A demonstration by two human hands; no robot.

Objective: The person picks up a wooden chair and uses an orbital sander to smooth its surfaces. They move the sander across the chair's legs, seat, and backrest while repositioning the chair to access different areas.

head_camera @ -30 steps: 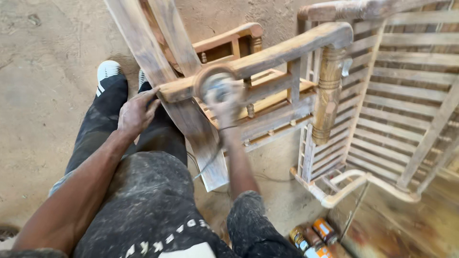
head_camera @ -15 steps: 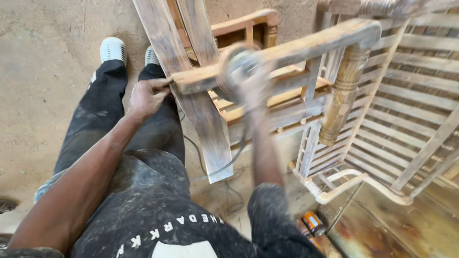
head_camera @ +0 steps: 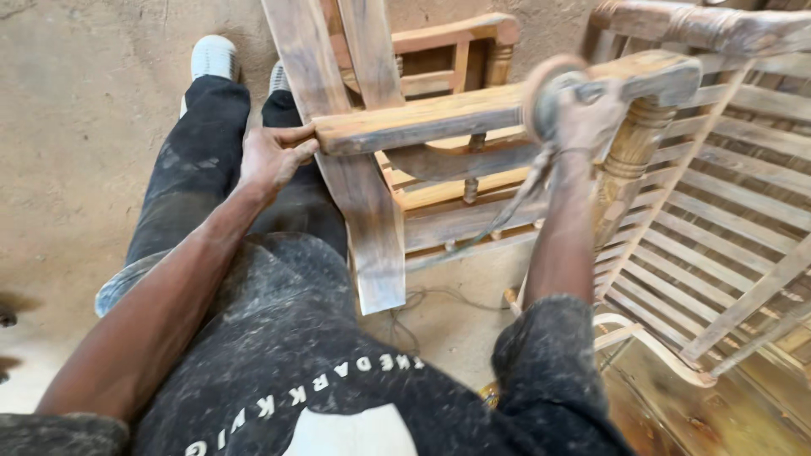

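No packages, labels, signs or screens (none visible).

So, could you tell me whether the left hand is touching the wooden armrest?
Touching: the head view shows the left hand gripping the end of the wooden armrest.

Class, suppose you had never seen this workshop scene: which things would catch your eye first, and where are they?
First, the blurred right hand at upper right, pressing a round disc sander against the pale, bare wooden armrest rail of a chair frame. At centre left, the left hand grips the rail's near end. Below, dust-speckled black trousers fill the foreground, and a slatted wooden frame stands at the right.
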